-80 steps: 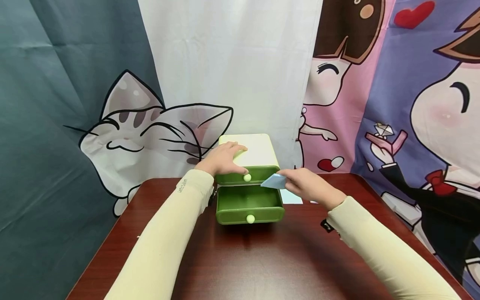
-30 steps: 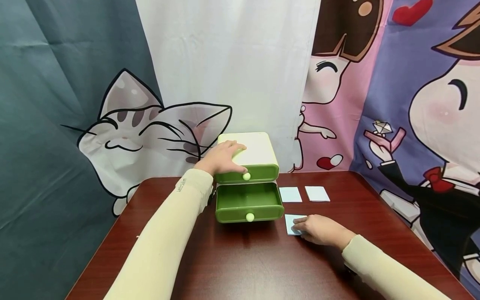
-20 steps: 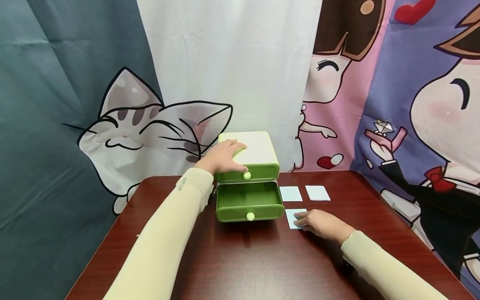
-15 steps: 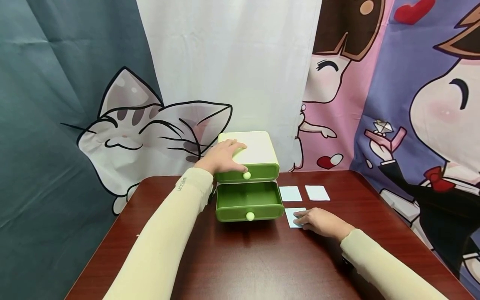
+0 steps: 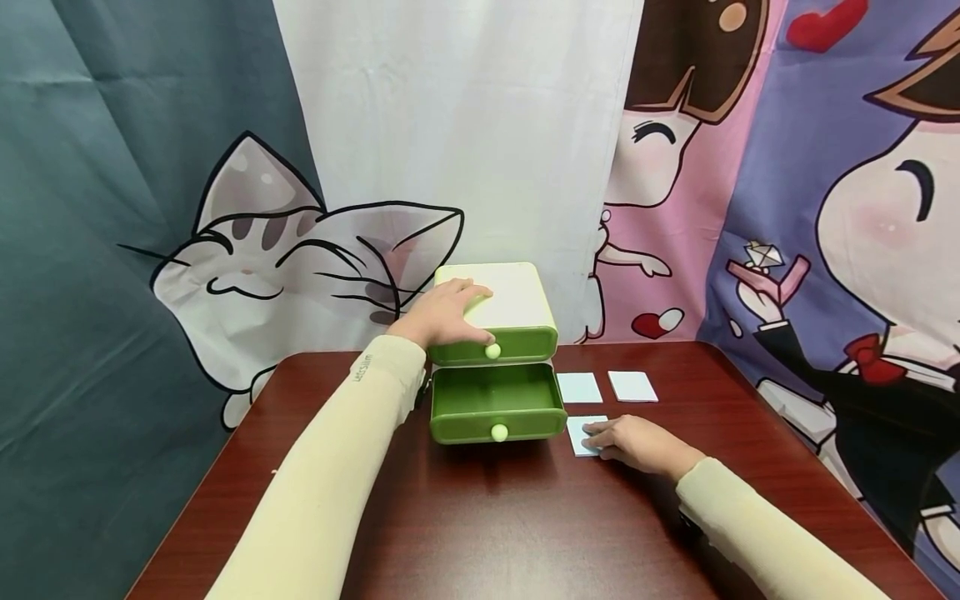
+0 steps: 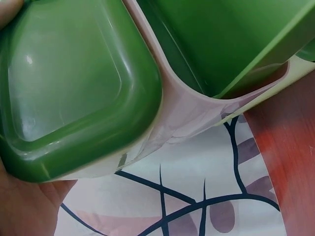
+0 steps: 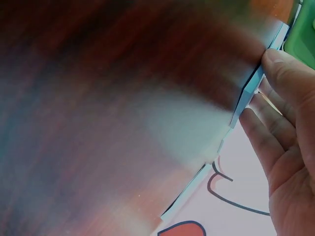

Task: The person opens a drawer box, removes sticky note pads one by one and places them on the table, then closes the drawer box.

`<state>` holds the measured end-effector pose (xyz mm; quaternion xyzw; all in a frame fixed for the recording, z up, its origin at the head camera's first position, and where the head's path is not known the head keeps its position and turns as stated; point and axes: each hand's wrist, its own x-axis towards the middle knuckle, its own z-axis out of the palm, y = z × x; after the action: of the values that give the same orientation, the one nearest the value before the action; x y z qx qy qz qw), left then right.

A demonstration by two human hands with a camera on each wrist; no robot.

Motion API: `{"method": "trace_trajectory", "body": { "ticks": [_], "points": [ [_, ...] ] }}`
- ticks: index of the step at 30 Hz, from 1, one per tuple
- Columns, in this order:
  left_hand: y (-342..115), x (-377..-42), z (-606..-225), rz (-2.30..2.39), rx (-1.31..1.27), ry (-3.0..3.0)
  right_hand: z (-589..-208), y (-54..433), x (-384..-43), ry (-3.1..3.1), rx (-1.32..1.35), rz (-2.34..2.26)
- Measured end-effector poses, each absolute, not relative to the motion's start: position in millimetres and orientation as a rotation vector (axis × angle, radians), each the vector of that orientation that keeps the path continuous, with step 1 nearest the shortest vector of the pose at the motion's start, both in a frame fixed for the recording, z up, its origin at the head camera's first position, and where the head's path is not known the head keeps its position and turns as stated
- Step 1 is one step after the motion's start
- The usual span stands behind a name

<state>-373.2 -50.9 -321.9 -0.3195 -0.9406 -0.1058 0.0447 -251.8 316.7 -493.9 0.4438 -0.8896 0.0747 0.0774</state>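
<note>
A small drawer box (image 5: 513, 296) with a white top and green drawers stands in the middle of the table. My left hand (image 5: 442, 314) grips its upper left corner, fingers over the top and thumb down the front beside the round knob (image 5: 492, 351). Below, the lower drawer (image 5: 498, 427) is pulled out, its green inside showing. Right of it a light-blue square note pad (image 5: 577, 437) lies flat on the table. My right hand (image 5: 643, 445) rests its fingertips on the pad; in the right wrist view the thumb (image 7: 278, 60) is at the pad's edge.
Two more square pads lie behind the touched one: a pale-blue pad (image 5: 580, 387) close to the box and a white pad (image 5: 632, 386) farther right. The dark red wooden table (image 5: 480, 517) ends at a printed cartoon curtain (image 5: 480, 167) behind the box.
My right hand has lowered the light-blue pad from the air before the box to the table at right, then slid it slightly away from me. The left hand has stayed on the box.
</note>
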Motion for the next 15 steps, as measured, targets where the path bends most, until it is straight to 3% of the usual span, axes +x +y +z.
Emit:
{"method": "trace_trajectory", "body": {
  "ticks": [15],
  "points": [
    [-51.3, -371.7, -320.9, -0.333, -0.979, -2.877, -493.9, 316.3, -249.9, -2.67, 1.312, 0.224]
  ]
}}
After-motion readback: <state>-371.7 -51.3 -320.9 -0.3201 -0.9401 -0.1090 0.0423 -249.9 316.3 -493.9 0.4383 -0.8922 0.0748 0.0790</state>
